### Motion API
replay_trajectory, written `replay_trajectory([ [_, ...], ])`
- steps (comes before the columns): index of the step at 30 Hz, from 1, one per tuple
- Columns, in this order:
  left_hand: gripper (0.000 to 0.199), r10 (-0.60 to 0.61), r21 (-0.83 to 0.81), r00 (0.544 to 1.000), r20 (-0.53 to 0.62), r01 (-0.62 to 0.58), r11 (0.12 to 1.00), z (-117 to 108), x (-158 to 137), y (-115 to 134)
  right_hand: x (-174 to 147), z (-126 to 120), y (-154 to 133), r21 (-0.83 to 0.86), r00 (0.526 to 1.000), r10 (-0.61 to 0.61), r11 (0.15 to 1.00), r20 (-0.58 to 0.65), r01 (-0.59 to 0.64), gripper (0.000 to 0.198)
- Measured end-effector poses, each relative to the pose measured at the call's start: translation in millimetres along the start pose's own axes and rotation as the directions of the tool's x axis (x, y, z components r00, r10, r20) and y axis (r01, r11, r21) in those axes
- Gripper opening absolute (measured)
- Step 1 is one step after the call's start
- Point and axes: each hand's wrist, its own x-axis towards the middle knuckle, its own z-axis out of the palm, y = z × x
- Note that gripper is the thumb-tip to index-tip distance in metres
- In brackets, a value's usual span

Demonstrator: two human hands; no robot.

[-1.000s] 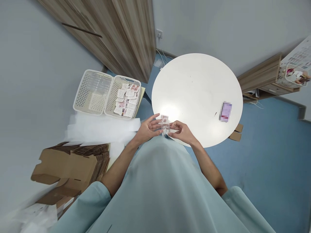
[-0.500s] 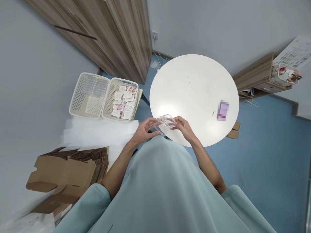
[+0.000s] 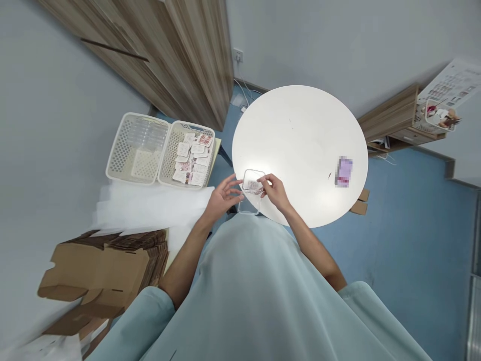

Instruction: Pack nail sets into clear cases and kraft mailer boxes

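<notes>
A clear plastic box [image 3: 249, 204] lies unfolded at the near edge of the white round table [image 3: 296, 130], its two square halves one beyond the other. The far half rests over the tabletop and the near half reaches toward my shirt. My right hand [image 3: 276, 192] pinches the right side of the far half between thumb and fingers. On the other side, my left hand [image 3: 222, 199] has its fingers spread, with the fingertips at the box's left edge. Whether they press on it I cannot tell.
Left of the table stand two white baskets, one with clear plastic boxes [image 3: 148, 133], one with printed cards [image 3: 193, 158]. White foam sheets [image 3: 150, 208] and folded cardboard boxes [image 3: 108, 265] lie nearer. A blurred purple object [image 3: 343, 171] is on the table's right.
The clear box has opened flat and turned so its halves line up away from me. My right hand shifted left along it, and my left fingers spread.
</notes>
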Motion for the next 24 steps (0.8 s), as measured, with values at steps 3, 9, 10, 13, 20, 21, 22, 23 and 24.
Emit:
replay_trajectory([
  [3,0.085,-0.035,0.003,0.999,0.001,0.035,0.999,-6.4,2.4,-5.7,4.2,8.2,2.2,-0.027,0.999,0.032,0.999,0.027,-0.032,0.044],
  [9,0.085,-0.095,-0.076,0.989,-0.116,0.087,0.993,-21.4,-8.9,-20.5,22.4,15.4,18.5,-0.167,0.995,0.013,0.986,0.104,0.005,0.043],
  [10,0.085,-0.114,-0.101,0.983,-0.144,0.1,0.99,-25.0,-12.1,-23.5,27.3,14.5,24.5,-0.26,0.996,0.007,0.965,0.089,0.017,0.041],
  [13,0.086,-0.184,-0.174,0.956,-0.228,0.146,0.974,-36.9,-21.9,-33.8,40.8,11.1,47.3,-0.623,0.997,0.032,0.782,0.064,0.015,0.047],
  [20,0.086,-0.261,-0.3,0.91,-0.323,0.163,0.94,-54.2,-41.8,-52.4,45.5,14.2,86.8,-0.912,0.989,0.13,0.41,0.074,0.014,0.048],
  [21,0.085,-0.271,-0.318,0.908,-0.319,0.166,0.933,-54.3,-43.8,-53.0,44.8,15.3,88.5,-0.918,0.99,0.123,0.396,0.074,0.019,0.046],
  [22,0.084,-0.282,-0.336,0.907,-0.313,0.172,0.926,-53.9,-45.5,-53.1,44.3,16.2,89.6,-0.921,0.991,0.116,0.388,0.071,0.02,0.044],
  [23,0.083,-0.294,-0.352,0.906,-0.304,0.18,0.919,-53.2,-46.6,-53.0,44.1,17.0,90.3,-0.923,0.992,0.113,0.385,0.063,0.015,0.044],
  [24,0.081,-0.303,-0.365,0.905,-0.298,0.186,0.912,-52.1,-47.2,-52.6,44.2,17.4,90.8,-0.923,0.992,0.112,0.386,0.053,0.005,0.044],
])
